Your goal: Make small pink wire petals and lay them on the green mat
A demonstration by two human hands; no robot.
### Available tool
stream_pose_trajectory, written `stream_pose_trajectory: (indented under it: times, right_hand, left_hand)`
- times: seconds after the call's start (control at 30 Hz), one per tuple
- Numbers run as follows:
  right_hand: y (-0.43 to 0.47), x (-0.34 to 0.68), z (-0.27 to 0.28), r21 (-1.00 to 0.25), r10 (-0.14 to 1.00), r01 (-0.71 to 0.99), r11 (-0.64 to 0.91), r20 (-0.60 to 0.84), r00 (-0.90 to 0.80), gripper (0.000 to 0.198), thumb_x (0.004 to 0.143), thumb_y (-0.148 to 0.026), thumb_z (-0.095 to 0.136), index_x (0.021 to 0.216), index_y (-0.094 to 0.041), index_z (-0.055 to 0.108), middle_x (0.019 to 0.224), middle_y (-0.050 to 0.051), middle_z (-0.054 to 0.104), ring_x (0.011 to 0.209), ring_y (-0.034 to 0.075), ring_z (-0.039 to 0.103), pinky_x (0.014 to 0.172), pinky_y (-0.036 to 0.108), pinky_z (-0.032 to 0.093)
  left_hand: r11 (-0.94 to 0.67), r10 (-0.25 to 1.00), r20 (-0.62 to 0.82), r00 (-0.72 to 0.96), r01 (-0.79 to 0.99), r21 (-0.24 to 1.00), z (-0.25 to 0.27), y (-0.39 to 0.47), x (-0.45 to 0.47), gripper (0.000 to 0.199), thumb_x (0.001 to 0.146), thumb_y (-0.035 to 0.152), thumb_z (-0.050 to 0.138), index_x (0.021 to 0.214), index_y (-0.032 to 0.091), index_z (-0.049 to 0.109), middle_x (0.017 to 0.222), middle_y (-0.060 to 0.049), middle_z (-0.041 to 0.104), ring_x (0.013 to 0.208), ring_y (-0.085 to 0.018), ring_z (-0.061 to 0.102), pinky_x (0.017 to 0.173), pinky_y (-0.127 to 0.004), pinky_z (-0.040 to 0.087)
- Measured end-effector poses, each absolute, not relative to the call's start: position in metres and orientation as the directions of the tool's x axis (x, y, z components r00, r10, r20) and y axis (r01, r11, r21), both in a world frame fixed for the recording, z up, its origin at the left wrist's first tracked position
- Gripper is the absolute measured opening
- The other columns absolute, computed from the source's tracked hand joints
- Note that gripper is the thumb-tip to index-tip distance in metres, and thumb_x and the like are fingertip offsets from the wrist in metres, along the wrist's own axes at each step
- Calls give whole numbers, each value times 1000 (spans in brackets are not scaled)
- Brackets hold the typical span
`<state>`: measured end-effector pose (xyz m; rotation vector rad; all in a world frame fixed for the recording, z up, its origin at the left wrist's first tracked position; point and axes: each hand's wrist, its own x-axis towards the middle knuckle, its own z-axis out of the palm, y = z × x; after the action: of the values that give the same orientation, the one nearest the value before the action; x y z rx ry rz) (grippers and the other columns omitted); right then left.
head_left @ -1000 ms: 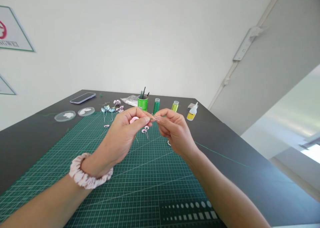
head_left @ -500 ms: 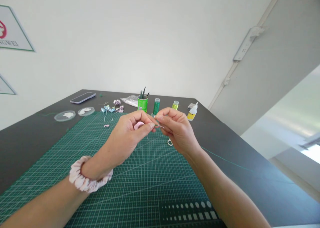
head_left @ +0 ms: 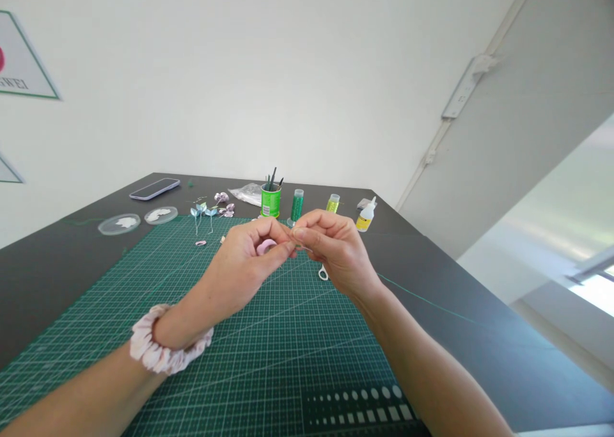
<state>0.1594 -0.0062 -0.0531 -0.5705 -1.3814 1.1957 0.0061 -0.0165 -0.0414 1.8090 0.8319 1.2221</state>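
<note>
Piece of pink material [head_left: 265,247], small and curved, sits in the curl of the left hand [head_left: 247,254], raised above a green gridded cutting mat [head_left: 225,341]. Thumb and forefinger of that hand pinch closed on the work, and the right hand [head_left: 333,248] meets it fingertip to fingertip, its own thumb and forefinger pressed together beside a thin pale strand [head_left: 307,249]; exactly what the right fingertips grip is hidden. The step in hand looks like fine joining or winding at the strand; the next move seems to call for a steady left pinch while the right works in small turns. Beyond the hands, a bright green tin [head_left: 271,204] holds slim dark tools [head_left: 274,180] standing upright. To its right are a dark green cylinder [head_left: 298,205], a yellow-green cylinder [head_left: 332,203] and a white nozzle bottle [head_left: 365,218] with a yellow label, contents unseen. Left of the tin lie a clear plastic bag [head_left: 245,194], its contents unclear, then mauve flowers [head_left: 223,205] and blue flowers [head_left: 204,212]. Farther left on the black desk [head_left: 405,258], two shallow clear dishes [head_left: 108,230] each hold white pieces [head_left: 126,222].
</note>
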Motion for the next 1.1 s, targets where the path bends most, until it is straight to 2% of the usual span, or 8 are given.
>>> stream_pose_trajectory:
  times: [0.2, 0.57, 0.67, 0.83, 0.97, 1.1]
  right_hand:
    - [-3, 158, -56, -898, 909, -303, 318, 380, -172, 12, 72, -27, 71, 68, -18, 65, 47, -6, 52, 41, 6, 32, 40, 22, 18]
    - [-2, 153, -56, -900, 930, -331, 283, 342, -136, 17, 71, -30, 72, 66, -18, 62, 46, -9, 43, 39, 4, 23, 40, 22, 17]
    - [-1, 152, -56, -900, 935, -340, 271, 331, -129, 17, 70, -31, 73, 66, -18, 62, 43, -11, 37, 39, 4, 20, 40, 22, 16]
    - [-1, 148, -59, -901, 936, -354, 253, 321, -148, 17, 71, -31, 72, 68, -18, 61, 40, -13, 31, 39, 4, 16, 40, 22, 15]
    - [-2, 145, -64, -901, 934, -368, 228, 309, -178, 18, 71, -32, 71, 70, -18, 59, 41, -13, 30, 40, 4, 15, 39, 22, 13]
    - [-5, 143, -66, -901, 935, -384, 203, 295, -198, 19, 74, -33, 70, 73, -18, 58, 42, -13, 30, 40, 5, 15, 40, 21, 14]
  left_hand:
    - [-469, 854, 428, 297, 83, 879, -44, -15, 6, 14, 78, 22, 60, 64, 21, 62, 67, -2, 64, 65, -16, 56, 61, -28, 44]
    - [-468, 873, 423, 243, 174, 866, -46, -14, 5, 18, 79, 33, 61, 67, 20, 63, 67, -2, 60, 65, -16, 51, 54, -27, 36]
    - [-521, 843, 478, 247, 155, 839, -46, -13, 4, 17, 81, 30, 59, 68, 20, 61, 68, -1, 58, 66, -15, 50, 58, -27, 37]
    - [-615, 782, 591, 197, 87, 784, -48, -11, 5, 12, 81, 22, 61, 69, 20, 61, 84, -1, 62, 81, -16, 55, 73, -28, 43]
    - [-618, 777, 603, 181, 43, 785, -50, -9, 5, 13, 82, 20, 60, 69, 20, 61, 90, -2, 66, 89, -17, 58, 81, -30, 45]
    - [-591, 795, 580, 176, 15, 806, -49, -10, 6, 13, 82, 21, 59, 69, 19, 60, 90, -3, 68, 87, -17, 61, 81, -30, 47]
